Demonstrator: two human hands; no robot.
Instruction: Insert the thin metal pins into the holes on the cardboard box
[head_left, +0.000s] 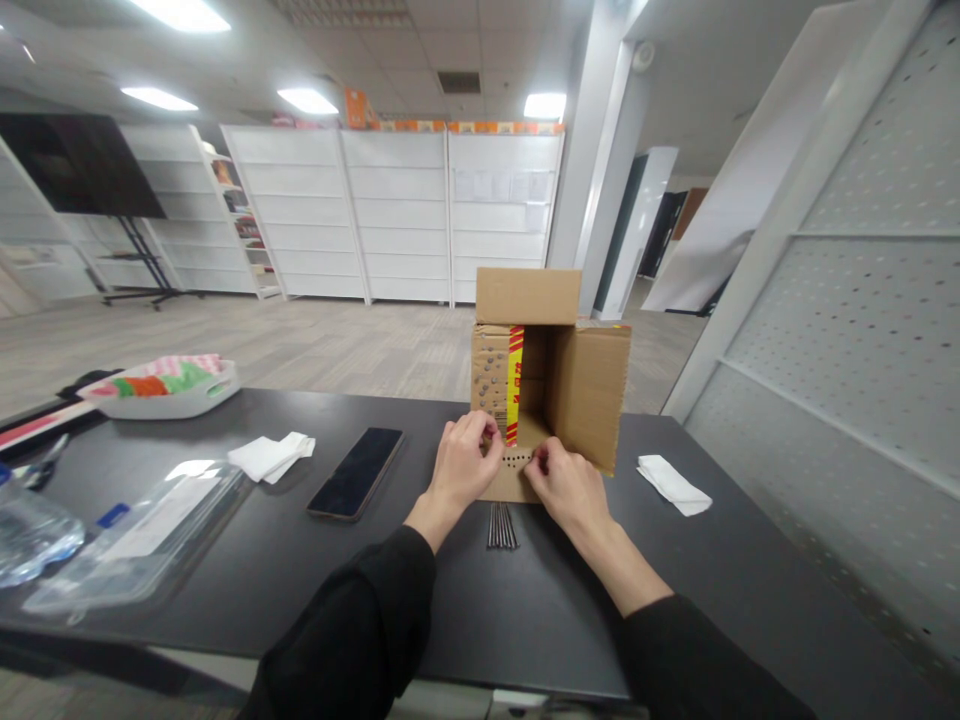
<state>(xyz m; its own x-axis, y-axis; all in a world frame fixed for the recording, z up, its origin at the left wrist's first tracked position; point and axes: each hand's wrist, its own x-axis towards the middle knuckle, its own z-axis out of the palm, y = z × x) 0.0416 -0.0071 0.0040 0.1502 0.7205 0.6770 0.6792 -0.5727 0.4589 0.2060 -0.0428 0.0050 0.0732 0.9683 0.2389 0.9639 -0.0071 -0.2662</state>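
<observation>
An open cardboard box (592,390) stands on its side on the table, its opening toward me. Nail heads dot its left flap (491,370), beside a yellow and red strip of tape (514,385). The lower flap (510,487) lies toward me and has rows of small dark holes. At the foot of the left flap, my left hand (463,458) is closed in a pinch. My right hand (570,485) pinches too, over the right side of the lower flap. Whatever either hand holds is too small or hidden to name. A row of long nails (501,527) lies just in front of the flap.
A phone (356,473) and folded tissues (271,456) lie to the left, with a clear plastic case (150,535), a water bottle (34,530) and a white basket (169,395) farther out. Another tissue (673,484) is at the right. A perforated panel (862,330) borders the table's right side.
</observation>
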